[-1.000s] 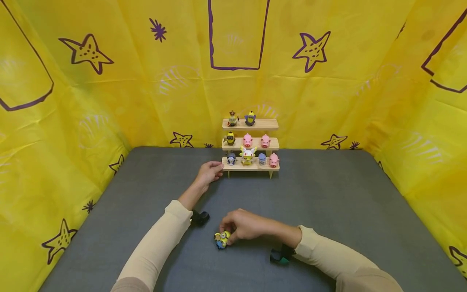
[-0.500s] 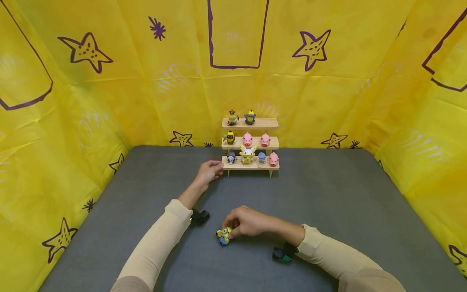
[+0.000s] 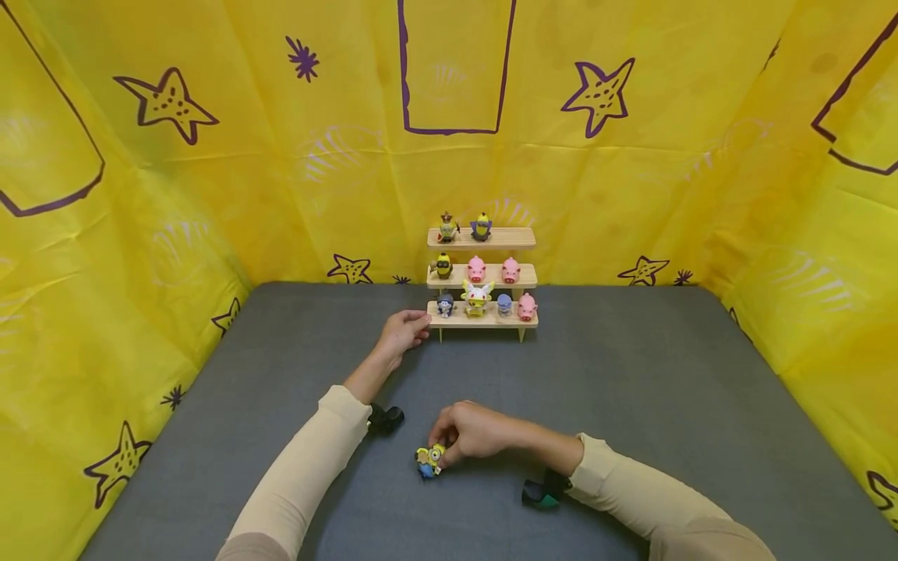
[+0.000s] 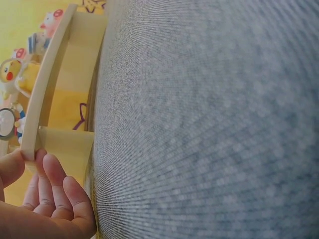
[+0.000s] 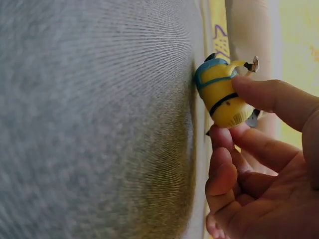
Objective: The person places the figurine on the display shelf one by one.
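My right hand (image 3: 473, 428) pinches a small Minion figurine (image 3: 427, 461) close over the grey tabletop, in front of the shelf. In the right wrist view the thumb lies on the yellow body of the Minion figurine (image 5: 219, 102), with fingertips at its head; blue overalls and a black goggle strap show. My left hand (image 3: 402, 333) grips the left end of the lowest board of a three-tier wooden display shelf (image 3: 484, 324). Seen from the left wrist, the thumb is above the board (image 4: 47, 82) and the fingers are below it.
Two Minion figures (image 3: 481, 227) stand on the top tier. A dark-goggled figure (image 3: 442, 266) and two pink pigs (image 3: 476, 269) occupy the middle one. Several figures, including a white-eared one (image 3: 476, 299), line the bottom tier. A yellow patterned cloth (image 3: 456, 171) hangs behind the table (image 3: 617, 389).
The Minion figurine has turned in my right fingers, standing more upright half a second ago and tipping again now, with slight hand movement. My left hand keeps its grip on the shelf.
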A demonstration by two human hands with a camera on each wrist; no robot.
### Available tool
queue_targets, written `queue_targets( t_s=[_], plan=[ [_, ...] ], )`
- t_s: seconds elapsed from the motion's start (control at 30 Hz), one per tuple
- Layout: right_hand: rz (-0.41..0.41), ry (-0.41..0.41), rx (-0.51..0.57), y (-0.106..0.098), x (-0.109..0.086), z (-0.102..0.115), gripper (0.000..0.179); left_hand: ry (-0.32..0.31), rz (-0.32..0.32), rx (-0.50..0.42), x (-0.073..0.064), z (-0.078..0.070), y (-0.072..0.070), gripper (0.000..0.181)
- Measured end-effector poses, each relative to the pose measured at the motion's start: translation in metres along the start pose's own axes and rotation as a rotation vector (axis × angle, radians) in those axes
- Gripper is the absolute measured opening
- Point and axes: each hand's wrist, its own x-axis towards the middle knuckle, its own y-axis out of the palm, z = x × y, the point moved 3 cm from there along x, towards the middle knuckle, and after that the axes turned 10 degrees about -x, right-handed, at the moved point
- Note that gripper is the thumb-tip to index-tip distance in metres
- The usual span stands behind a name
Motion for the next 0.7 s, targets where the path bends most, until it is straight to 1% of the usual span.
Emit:
queue_targets(
  t_s=[0.17, 0.23, 0.37, 0.53, 0.7],
  plan=[
    [0.0, -0.023, 0.07, 0.0, 0.0, -0.002, 0.021, -0.003, 0.004, -0.001, 0.0, 0.001, 0.0, 0.036],
    [-0.009, -0.023, 0.103, -0.002, 0.0, -0.003, 0.021, -0.001, 0.005, -0.007, 0.0, 0.0, -0.001, 0.036],
    [-0.04, -0.028, 0.131, -0.011, -0.001, -0.004, 0.022, 0.002, 0.005, -0.011, 0.0, 0.0, -0.001, 0.036],
    [-0.079, -0.061, 0.128, -0.024, -0.002, -0.006, 0.023, -0.003, 0.004, -0.002, 0.0, 0.001, -0.001, 0.036],
    [-0.15, -0.051, 0.1, -0.045, -0.004, -0.008, 0.025, 0.001, 0.001, 0.003, 0.0, 0.002, 0.0, 0.036]
  ],
)
